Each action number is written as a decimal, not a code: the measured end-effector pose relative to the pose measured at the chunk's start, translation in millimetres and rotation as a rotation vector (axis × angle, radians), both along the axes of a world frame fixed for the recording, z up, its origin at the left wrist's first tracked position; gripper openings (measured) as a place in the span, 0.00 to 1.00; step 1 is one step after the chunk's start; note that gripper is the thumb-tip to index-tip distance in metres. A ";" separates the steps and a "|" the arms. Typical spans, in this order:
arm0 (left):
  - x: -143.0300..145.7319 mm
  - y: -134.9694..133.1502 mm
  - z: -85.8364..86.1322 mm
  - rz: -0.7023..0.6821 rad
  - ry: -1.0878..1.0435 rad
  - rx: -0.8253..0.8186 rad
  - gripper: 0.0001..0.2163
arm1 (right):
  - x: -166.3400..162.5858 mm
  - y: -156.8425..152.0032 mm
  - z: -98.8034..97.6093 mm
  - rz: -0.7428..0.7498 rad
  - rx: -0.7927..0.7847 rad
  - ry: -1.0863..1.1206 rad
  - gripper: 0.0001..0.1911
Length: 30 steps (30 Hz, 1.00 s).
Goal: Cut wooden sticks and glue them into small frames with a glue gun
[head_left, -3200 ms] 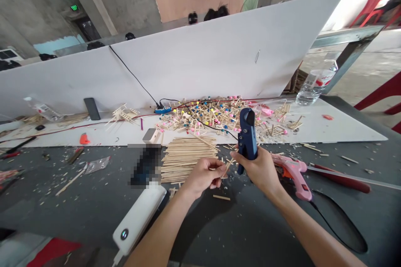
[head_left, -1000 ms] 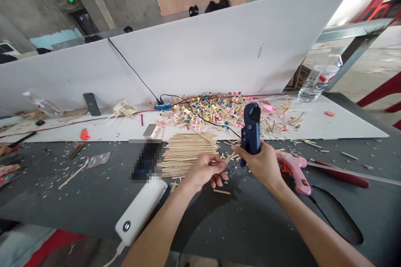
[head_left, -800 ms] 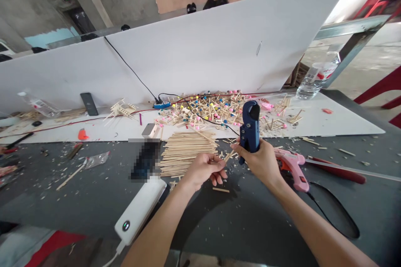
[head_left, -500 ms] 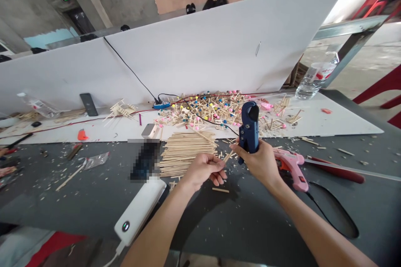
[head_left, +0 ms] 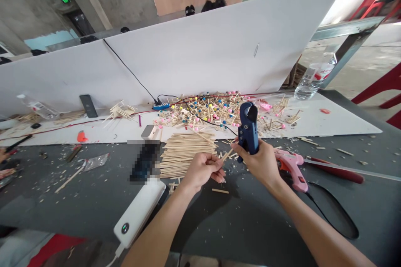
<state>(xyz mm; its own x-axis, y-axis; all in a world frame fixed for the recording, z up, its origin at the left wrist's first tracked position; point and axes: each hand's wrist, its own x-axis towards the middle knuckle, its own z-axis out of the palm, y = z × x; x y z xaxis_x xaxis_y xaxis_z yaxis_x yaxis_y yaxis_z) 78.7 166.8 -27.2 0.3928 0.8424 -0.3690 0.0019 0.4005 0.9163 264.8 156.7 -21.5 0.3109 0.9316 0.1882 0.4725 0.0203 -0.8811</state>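
Left hand: the left hand (head_left: 200, 171) is palm down, with thumb and fingertips pinched narrowly on a thin wooden stick (head_left: 228, 155).

Right hand: the right hand (head_left: 260, 162) is wrapped firmly around the grip of a dark blue ratcheting pipe cutter (head_left: 248, 127), which stands upright with its rounded head pointing far.

Stick position: it slants up and right between the hands, over the dark table, its far end beside the cutter's lower edge. Whether it enters the blade is hidden.

Near the hands: a flat stack of smooth, pale cut sticks (head_left: 184, 158) lies just left and far of the left hand. A short loose stick (head_left: 220, 190) lies near the hands, among fine wood shavings on the gray work table (head_left: 250, 225).

Right side: a pink hot glue gun (head_left: 290, 167) lies beside the right hand, with a red-handled tool (head_left: 338, 175) beyond it.

Far side: on a white board (head_left: 188, 66), a tangled heap of stick structures tipped with pink, blue and yellow balls (head_left: 213, 110) lies under thin cables.

Near left: a glossy white power bank (head_left: 139, 212) lies on the table.
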 end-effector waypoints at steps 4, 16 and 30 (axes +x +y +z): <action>-3.9 2.2 5.0 0.107 0.008 0.064 0.17 | 10.0 0.6 7.9 0.016 -0.052 -0.073 0.24; -9.2 5.1 8.4 0.297 -0.007 0.276 0.20 | 1.5 -3.9 14.4 0.155 -0.144 -0.561 0.17; -12.3 7.4 8.3 0.306 0.036 0.293 0.19 | -3.7 -7.1 14.1 0.247 -0.191 -0.632 0.18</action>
